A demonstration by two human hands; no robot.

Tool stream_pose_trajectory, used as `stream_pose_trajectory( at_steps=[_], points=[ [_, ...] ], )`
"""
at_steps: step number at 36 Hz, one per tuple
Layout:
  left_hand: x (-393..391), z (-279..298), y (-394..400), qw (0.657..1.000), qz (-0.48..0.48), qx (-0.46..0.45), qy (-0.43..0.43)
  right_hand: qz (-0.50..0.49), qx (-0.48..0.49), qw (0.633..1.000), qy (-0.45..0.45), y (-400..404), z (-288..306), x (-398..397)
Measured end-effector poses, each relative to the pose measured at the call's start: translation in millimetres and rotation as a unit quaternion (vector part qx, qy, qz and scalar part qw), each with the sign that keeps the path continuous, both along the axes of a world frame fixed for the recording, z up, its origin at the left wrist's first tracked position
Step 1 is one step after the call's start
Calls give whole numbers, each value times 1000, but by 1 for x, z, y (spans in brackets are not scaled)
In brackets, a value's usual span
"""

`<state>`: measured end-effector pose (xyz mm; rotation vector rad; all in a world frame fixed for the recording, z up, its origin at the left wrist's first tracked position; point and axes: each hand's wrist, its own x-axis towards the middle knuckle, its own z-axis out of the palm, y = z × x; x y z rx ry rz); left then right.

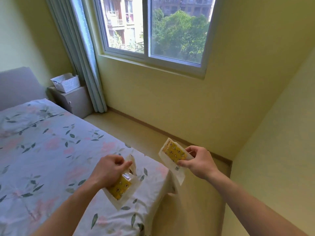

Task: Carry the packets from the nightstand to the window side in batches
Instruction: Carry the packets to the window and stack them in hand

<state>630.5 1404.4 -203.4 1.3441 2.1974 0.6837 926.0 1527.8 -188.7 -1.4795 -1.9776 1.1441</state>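
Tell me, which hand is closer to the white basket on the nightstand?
Left. The left hand, holding a yellow packet over the bed, is on the white basket's side. The right hand, holding another packet, is farther right, over the floor.

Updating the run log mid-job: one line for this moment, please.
left hand: holds yellow packet | right hand: holds second yellow packet | position: bed corner, below window

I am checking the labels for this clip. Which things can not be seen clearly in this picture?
- Head view: inside of the white basket, hidden by its walls.
- Print on both packets, left and right: too small, partly covered by the left hand and right hand.
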Motion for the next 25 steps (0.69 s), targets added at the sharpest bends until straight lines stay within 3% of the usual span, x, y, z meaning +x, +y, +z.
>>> stream_pose_trajectory(
  at_steps=[10, 25],
  points=[
    [-41, -21, 144, 996, 80, 1, 29, 51, 5, 999, -1, 193, -11, -32],
    [-31, -9, 424, 999, 35, 6, 32, 52, -1, 998, 16, 461, 2, -48]
  ],
)
